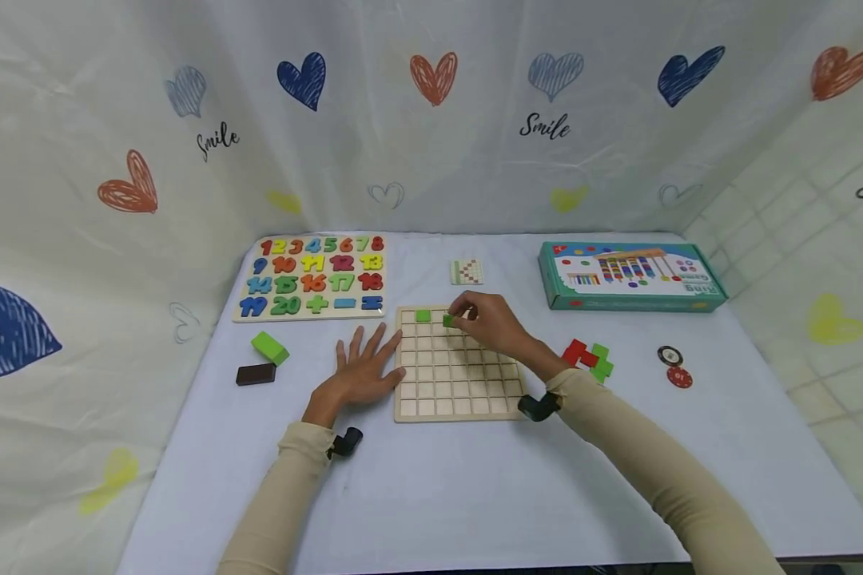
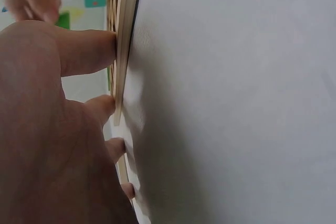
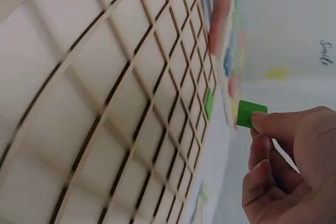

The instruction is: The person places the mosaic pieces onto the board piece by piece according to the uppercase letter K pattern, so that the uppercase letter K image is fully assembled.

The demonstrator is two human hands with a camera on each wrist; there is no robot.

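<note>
A wooden grid board (image 1: 460, 383) lies at the middle of the table, one green square tile (image 1: 423, 316) set in its far row. Between thumb and finger my right hand (image 1: 491, 321) pinches another green square tile (image 3: 252, 114), held above the far edge of the board. Spread fingers of my left hand (image 1: 363, 373) rest against the board's left edge. In the left wrist view, the thumb (image 2: 86, 51) touches the side of the frame. Red tiles (image 1: 578, 353) and green tiles (image 1: 601, 363) lie in a loose pile by my right forearm.
A number puzzle board (image 1: 309, 281) stands at the back left, a small pattern card (image 1: 467, 271) behind the grid, a boxed toy (image 1: 633, 276) at the back right. Green (image 1: 269, 347) and dark brown blocks (image 1: 256, 374) lie left; two round chips (image 1: 674, 366) lie right.
</note>
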